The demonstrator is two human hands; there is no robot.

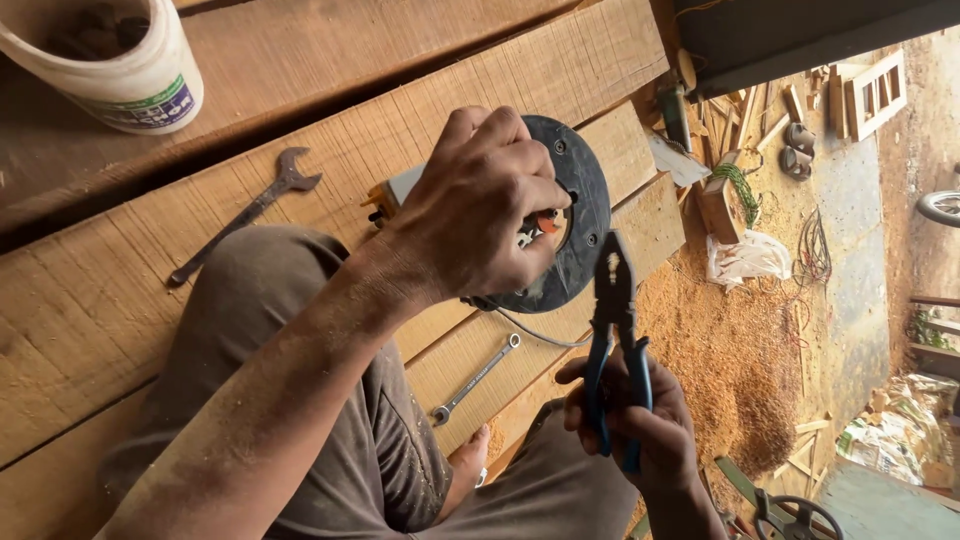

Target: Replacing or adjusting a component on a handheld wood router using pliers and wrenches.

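A person's left hand (480,215) is clenched over the upturned round black base (575,215) of a power tool (400,185), fingertips pinching at a small orange part (548,221) in the centre opening, while the right hand (640,425) grasps blue-handled pliers (615,330) upright just below and beside the base, jaws closed and clear of it. The tool rests on the person's knee (265,275) at the edge of rough-sawn planks (90,300). Done well, the step would seem to call for the left hand to keep the base from turning and for the plier nose to enter the opening squarely, biting only the small fitting; what exactly the fingers hold there is too hidden to tell. The left hand's own knuckles crowd the opening and are the chief obstacle to the pliers, and a grey cable (540,335) trails from under the base close to their path. On the planks lie a dark open-ended spanner (245,215) and, nearer the knee, a bright combination spanner (475,380), both within reach but apart from the hands. A white plastic bucket (130,70) stands at the far corner. Sawdust (730,350), wood offcuts (870,90) and a white bag (745,258) litter the ground beyond.
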